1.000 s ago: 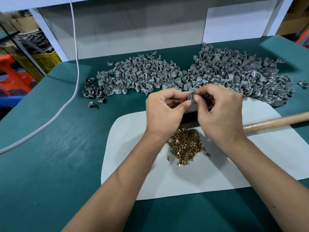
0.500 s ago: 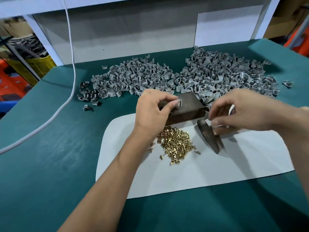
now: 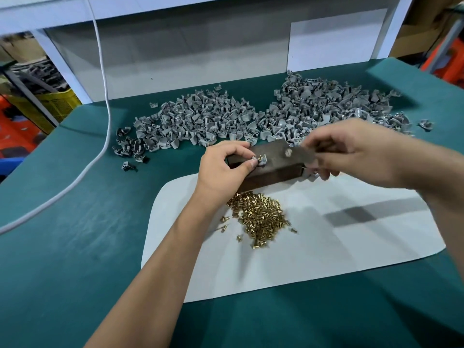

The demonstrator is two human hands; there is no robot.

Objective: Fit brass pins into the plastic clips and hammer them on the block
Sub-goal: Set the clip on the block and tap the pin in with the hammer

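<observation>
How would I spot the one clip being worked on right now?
Find the dark block at the far edge of the white mat. The clip sits on top, pinched by the left hand. Unlike the piled clips, a brass pin sticks up from it.

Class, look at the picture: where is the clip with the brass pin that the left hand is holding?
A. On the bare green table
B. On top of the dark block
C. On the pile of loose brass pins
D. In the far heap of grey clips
B: the left hand pinches the clip, brass pin upright, on top of the dark block.

head view | from above, facing forward-down | close over table [image 3: 62, 247]
</observation>
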